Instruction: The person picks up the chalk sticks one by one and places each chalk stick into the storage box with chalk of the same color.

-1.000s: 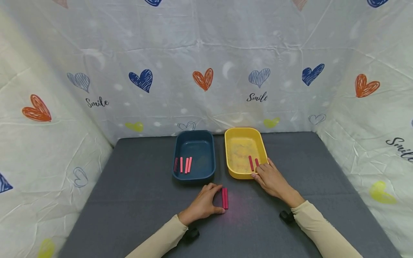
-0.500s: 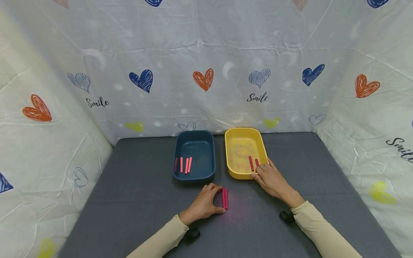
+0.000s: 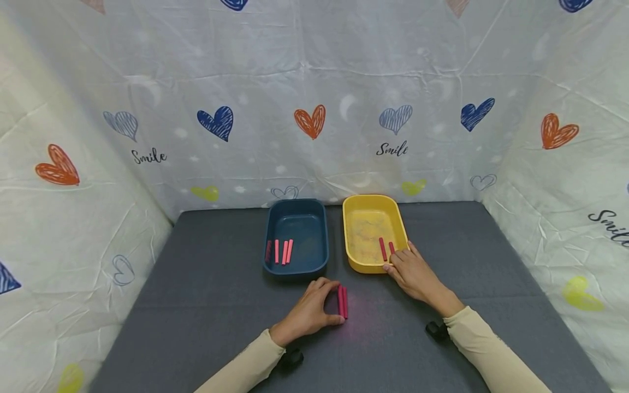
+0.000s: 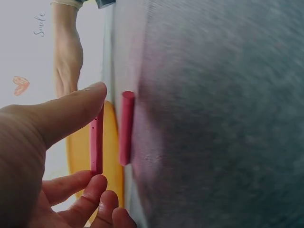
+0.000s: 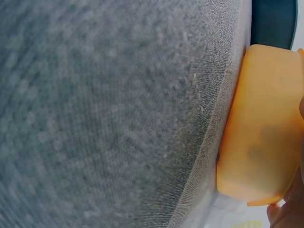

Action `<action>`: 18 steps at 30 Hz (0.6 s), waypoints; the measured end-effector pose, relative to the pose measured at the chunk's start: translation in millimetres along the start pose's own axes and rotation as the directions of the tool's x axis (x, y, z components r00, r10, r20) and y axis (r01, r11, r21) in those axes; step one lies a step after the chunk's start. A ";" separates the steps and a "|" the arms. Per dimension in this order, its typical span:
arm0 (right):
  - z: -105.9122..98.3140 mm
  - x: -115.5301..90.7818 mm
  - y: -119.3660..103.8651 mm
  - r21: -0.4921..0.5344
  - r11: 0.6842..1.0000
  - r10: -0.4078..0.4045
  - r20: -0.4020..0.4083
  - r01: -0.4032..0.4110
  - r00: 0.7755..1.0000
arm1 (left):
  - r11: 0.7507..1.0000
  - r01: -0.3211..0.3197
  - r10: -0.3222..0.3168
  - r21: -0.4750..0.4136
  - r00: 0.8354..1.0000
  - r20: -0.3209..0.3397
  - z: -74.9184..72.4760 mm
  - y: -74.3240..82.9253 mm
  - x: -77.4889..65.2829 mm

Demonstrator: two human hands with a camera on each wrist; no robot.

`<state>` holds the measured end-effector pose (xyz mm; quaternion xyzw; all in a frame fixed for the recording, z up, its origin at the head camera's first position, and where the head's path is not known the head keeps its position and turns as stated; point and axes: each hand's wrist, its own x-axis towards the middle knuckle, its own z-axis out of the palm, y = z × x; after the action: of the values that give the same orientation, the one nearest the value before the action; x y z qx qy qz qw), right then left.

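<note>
My left hand (image 3: 309, 308) pinches a dark pink chalk stick (image 4: 97, 142) lengthwise, thumb at one end and fingertips at the other. Beside it a second dark pink chalk stick (image 4: 127, 128) lies on the grey cloth, apart from the held one in the left wrist view. At the yellow tray (image 3: 363, 267), my right hand (image 3: 415, 273) grips the near right corner, fingers over the rim and thumb outside. Inside that tray lie a dark red stick (image 3: 383, 249) and another red stick (image 3: 391, 247), the latter partly hidden by the right hand.
Left of the yellow tray stands a dark blue tray (image 3: 312, 267) with several lighter pink sticks (image 3: 277, 251) inside. Both trays stand near the back edge of the grey cloth-covered table (image 3: 211, 295). Behind them hangs a white curtain (image 3: 265, 164) printed with hearts.
The left hand has shifted slightly, and the pinched chalk stick has risen a little from beside the other. The right hand and both trays have stayed in place.
</note>
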<state>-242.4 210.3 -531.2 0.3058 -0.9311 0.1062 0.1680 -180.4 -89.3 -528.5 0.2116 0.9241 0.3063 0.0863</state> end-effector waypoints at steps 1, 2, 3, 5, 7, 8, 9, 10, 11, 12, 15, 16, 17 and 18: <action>0.4 -0.1 0.1 0.001 1.000 -0.001 -0.003 0.001 1.000 | 1.000 0.000 0.000 -0.005 1.000 0.003 -0.8 1.1 0.0; 0.7 -0.2 0.4 0.003 1.000 -0.002 -0.005 0.002 1.000 | 1.000 0.000 0.000 -0.009 1.000 0.005 -1.8 2.4 -0.1; 0.9 -0.3 0.4 0.001 1.000 -0.003 -0.007 0.003 1.000 | 1.000 0.000 0.000 -0.014 1.000 0.005 -3.0 3.7 -0.4; 1.3 -0.1 0.7 0.002 1.000 -0.006 -0.012 0.006 1.000 | 1.000 0.002 -0.002 -0.022 1.000 0.008 -6.4 6.6 -0.7; 1.2 -0.1 0.8 0.004 1.000 -0.013 -0.021 0.013 1.000 | 1.000 -0.002 0.002 -0.027 1.000 0.007 -9.6 9.3 -1.0; 1.3 -0.1 0.9 0.006 1.000 -0.015 -0.025 0.015 1.000 | 1.000 -0.004 0.004 -0.028 1.000 0.005 -11.3 10.6 -1.2; 1.4 0.0 0.8 0.005 1.000 -0.016 -0.029 0.016 0.999 | 1.000 -0.004 0.004 -0.031 1.000 0.002 -13.2 11.9 -1.5; 1.6 -0.1 1.0 0.007 1.000 -0.017 -0.031 0.017 0.999 | 0.999 -0.007 0.007 -0.031 1.000 -0.001 -14.8 12.8 -1.7; 2.0 -0.1 1.2 0.008 1.000 -0.017 -0.030 0.017 0.999 | 1.000 -0.012 0.011 -0.029 1.000 -0.005 -16.3 13.7 -1.9; 2.0 0.0 1.2 0.009 1.000 -0.015 -0.028 0.015 0.999 | 1.000 -0.016 0.015 -0.027 1.000 -0.012 -18.0 14.7 -2.2; 2.2 0.0 1.3 0.012 1.000 -0.006 -0.014 0.006 1.000 | 0.999 -0.029 0.028 -0.021 0.999 -0.033 -22.9 17.4 -3.0; 1.9 -0.1 1.2 0.013 1.000 -0.004 -0.011 0.004 1.000 | 0.999 -0.034 0.033 -0.019 0.999 -0.040 -24.2 18.2 -3.2; 1.8 0.0 1.1 0.011 1.000 -0.004 -0.008 0.004 1.000 | 0.999 -0.034 0.034 -0.018 0.998 -0.047 -25.7 19.1 -3.4; 1.4 0.1 0.9 0.012 1.000 -0.003 -0.005 0.003 1.000 | 0.999 -0.035 0.034 -0.018 0.998 -0.052 -27.3 20.0 -3.6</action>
<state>-243.3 210.5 -532.5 0.3079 -0.9296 0.1122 0.1685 -178.4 -90.9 -494.6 0.2187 0.9193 0.3217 0.0592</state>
